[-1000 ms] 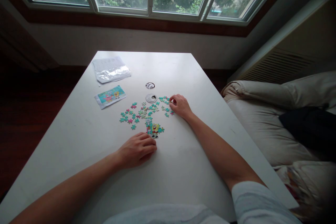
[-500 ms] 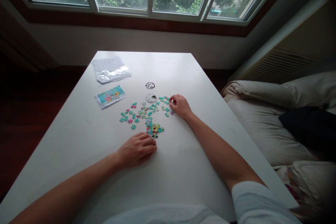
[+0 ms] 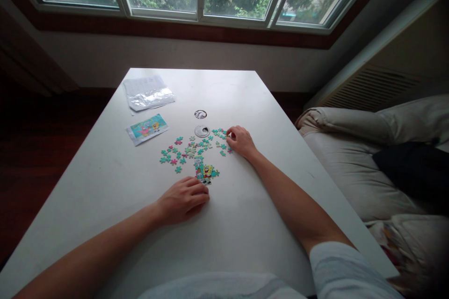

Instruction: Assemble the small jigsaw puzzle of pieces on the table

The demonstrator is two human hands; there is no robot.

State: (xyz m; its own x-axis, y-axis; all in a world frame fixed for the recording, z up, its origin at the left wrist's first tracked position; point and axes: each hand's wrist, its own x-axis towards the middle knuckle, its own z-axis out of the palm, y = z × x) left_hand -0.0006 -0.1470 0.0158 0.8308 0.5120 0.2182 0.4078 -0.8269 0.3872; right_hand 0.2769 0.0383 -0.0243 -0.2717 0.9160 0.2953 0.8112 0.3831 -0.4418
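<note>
1. Lettering: from where I stand, one clear plastic packet (image 3: 149, 93) at the desk's far left bears faint print, too small to read.
2. Nearer lies one picture card (image 3: 149, 128), showing three cartoon figures, pink, pale teal and yellow, on turquoise; the yellow one looks like SpongeBob.
3. One joined puzzle section (image 3: 207, 173) lies near the middle of the white desk (image 3: 252, 224), with two figures visible: a tall pale-teal one and a yellow square one.
4. Loose puzzle pieces (image 3: 174, 162), mostly turquoise with some pink and pale green, spread beyond the section and to either side; dozens, too crowded to count exactly.
5. Two round fittings sit behind them: a metallic disc (image 3: 199, 132) with a hole, and a round opening (image 3: 200, 114) farther back.
6. Two bare hands. The left hand (image 3: 184, 198) rests at the section's near edge, fingers loosely curled; I cannot tell whether they grip anything.
7. The right hand (image 3: 242, 140) is at the rightmost pieces, thumb and fingers bent together; whether they pinch one, I cannot tell.
</note>
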